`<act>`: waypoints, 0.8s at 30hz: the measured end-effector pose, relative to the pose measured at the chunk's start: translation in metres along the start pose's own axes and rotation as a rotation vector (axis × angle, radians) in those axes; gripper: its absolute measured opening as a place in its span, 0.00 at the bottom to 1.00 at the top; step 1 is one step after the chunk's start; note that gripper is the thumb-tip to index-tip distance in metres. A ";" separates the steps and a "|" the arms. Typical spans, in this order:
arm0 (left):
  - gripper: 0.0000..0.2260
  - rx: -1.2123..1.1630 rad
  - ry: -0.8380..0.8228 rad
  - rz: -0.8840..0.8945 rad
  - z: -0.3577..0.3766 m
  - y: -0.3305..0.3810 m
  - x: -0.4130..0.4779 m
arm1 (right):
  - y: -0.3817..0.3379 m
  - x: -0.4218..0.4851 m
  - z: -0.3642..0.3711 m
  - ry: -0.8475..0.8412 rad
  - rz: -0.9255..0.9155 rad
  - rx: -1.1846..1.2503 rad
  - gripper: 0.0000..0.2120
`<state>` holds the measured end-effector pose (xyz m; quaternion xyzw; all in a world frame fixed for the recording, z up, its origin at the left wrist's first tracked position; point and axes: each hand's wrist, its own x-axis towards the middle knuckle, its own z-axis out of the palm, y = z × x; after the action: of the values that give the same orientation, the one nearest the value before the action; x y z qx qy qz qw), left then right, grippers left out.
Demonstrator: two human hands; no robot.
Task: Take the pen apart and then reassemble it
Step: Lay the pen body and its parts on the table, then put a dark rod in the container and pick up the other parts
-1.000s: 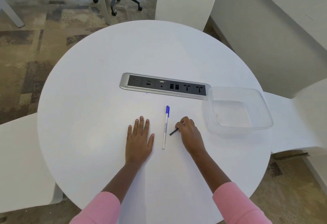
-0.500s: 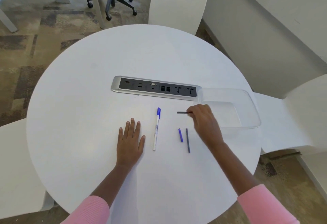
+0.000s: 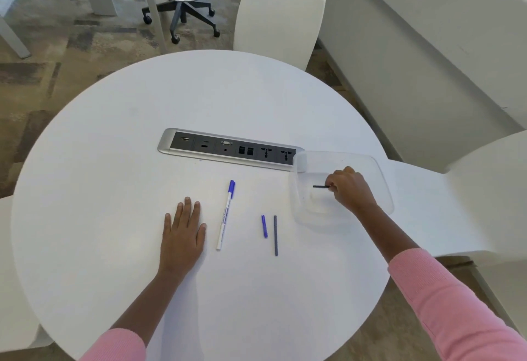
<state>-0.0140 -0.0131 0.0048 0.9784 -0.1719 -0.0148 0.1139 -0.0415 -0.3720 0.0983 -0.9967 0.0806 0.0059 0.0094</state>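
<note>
A white pen [image 3: 225, 218] with a blue cap lies on the round white table [image 3: 114, 146], just right of my left hand [image 3: 182, 232], which rests flat with fingers apart. A short blue pen part [image 3: 264, 226] and a longer dark grey rod [image 3: 275, 235] lie side by side to the pen's right. My right hand [image 3: 349, 189] is over the clear plastic container [image 3: 379, 172], pinching a short dark stick [image 3: 320, 186] that points left above the container's inside.
A silver power and data socket strip [image 3: 231, 151] is set into the table behind the pen. White chairs stand at the far side [image 3: 278, 18], the right [image 3: 484, 183] and the left. A wheeled stool base [image 3: 182, 4] is on the carpet beyond.
My right hand has carried the short dark stick from beside the pen to the right, over the clear container. The blue part and grey rod came into view. My left hand stayed flat.
</note>
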 end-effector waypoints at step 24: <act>0.24 -0.036 -0.001 -0.028 0.000 0.003 -0.001 | -0.018 -0.001 -0.055 0.244 0.190 0.498 0.06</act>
<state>-0.0157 -0.0154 0.0055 0.9785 -0.1580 -0.0198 0.1311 -0.0393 -0.3551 0.1538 -0.9451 0.1730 -0.1332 0.2432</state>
